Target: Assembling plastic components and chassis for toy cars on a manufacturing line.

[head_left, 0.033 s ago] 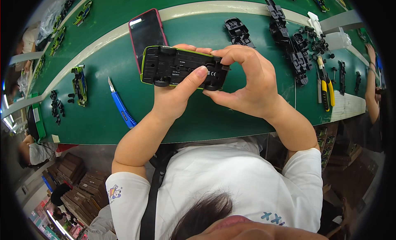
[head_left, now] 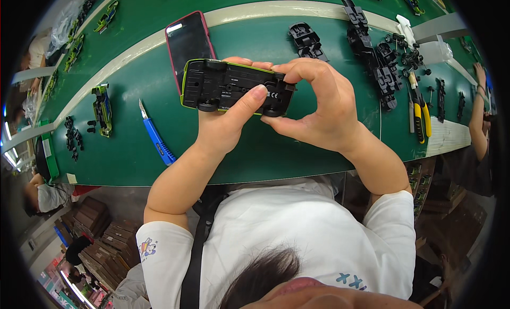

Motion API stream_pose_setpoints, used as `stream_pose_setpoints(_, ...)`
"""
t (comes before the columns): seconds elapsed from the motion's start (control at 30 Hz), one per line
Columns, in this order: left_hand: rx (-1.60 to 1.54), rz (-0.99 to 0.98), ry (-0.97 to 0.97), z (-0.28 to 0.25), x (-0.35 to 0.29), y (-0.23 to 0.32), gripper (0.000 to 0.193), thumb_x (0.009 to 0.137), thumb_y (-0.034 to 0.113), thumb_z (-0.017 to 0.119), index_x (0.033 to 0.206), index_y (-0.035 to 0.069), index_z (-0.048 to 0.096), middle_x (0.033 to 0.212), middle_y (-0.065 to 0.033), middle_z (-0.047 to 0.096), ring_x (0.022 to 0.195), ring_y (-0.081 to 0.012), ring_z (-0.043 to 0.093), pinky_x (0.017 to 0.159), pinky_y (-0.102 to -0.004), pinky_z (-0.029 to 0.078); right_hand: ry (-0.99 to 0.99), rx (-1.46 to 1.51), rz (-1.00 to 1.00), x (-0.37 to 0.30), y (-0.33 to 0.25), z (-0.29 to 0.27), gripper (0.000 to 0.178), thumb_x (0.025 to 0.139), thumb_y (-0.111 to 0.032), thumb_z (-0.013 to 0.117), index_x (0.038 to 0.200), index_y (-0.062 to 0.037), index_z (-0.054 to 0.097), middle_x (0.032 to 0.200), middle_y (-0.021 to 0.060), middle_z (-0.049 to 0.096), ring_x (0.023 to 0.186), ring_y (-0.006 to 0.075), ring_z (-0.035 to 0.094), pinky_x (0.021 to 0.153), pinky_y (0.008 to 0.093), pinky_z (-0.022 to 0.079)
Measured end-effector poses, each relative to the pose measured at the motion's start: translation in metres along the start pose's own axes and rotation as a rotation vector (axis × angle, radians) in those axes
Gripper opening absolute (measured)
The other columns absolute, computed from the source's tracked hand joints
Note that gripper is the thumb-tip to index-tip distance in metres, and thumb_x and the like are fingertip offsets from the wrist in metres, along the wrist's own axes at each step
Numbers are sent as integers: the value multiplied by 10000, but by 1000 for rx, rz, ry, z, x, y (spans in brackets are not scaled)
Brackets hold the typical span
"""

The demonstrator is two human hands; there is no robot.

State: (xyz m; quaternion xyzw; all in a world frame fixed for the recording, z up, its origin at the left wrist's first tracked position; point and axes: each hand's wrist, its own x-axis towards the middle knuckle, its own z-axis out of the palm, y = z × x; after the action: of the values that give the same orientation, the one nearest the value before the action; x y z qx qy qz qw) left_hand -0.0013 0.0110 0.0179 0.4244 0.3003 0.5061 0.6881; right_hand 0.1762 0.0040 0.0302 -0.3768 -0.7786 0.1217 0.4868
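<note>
A toy car (head_left: 228, 78) with a black underside and a lime-green body edge is turned bottom up above the table. My left hand (head_left: 226, 124) grips it from below, thumb pressed across the underside and fingertips showing behind the far edge. At its right end, my right hand (head_left: 330, 106) pinches the car between thumb and forefinger, close to the wheels. All four wheel places show, partly covered by my fingers on the right. A phone with a pink-red case (head_left: 187, 40) lies just behind the car's left end.
Left of my arm lies a blue utility knife (head_left: 154, 133), blade out. Beyond it sits another green car part (head_left: 102, 109). Black molded interiors (head_left: 372, 56) line the right, near wheel axles (head_left: 411, 56) and yellow-handled pliers (head_left: 422, 115). A co-worker's arm (head_left: 479, 109) rests at far right.
My hands and the toy car hold the same place. Only the co-worker's arm at the far right has shifted slightly.
</note>
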Motion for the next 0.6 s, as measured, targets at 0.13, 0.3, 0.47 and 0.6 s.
stream_pose_setpoints(0.13, -25, -15, 1, 2, 0, 1, 384, 844, -21, 612, 1190, 26, 450, 1157, -179, 570, 1081, -236, 574, 902, -380, 508, -3, 0, 3, 1, 0, 0, 574, 502, -95, 853, 938, -32, 484, 906, 122, 632, 819, 253, 645, 710, 327, 534)
stream_pose_setpoints(0.3, -5, 8, -10, 0, 1, -1, 384, 847, -17, 611, 1192, 25, 448, 1162, -177, 569, 1082, -236, 575, 907, -377, 504, -13, 10, 25, 0, 1, 0, 576, 504, -98, 853, 941, -35, 483, 915, 122, 633, 815, 252, 645, 702, 324, 533)
stream_pose_setpoints(0.47, 40, 8, 32, 3, -3, 1, 380, 849, 0, 621, 1187, 22, 449, 1156, -175, 572, 1077, -232, 578, 897, -371, 508, 9, 11, 6, -3, 1, 6, 584, 498, -85, 845, 956, -46, 485, 908, 119, 630, 777, 261, 638, 689, 347, 520)
stream_pose_setpoints(0.6, 75, 43, 106, 6, -5, -2, 374, 851, 21, 634, 1177, 21, 451, 1147, -182, 574, 1055, -219, 582, 876, -360, 516, -3, -114, -27, -5, -3, 13, 595, 496, -69, 828, 984, -58, 486, 908, 114, 631, 780, 279, 618, 713, 380, 498)
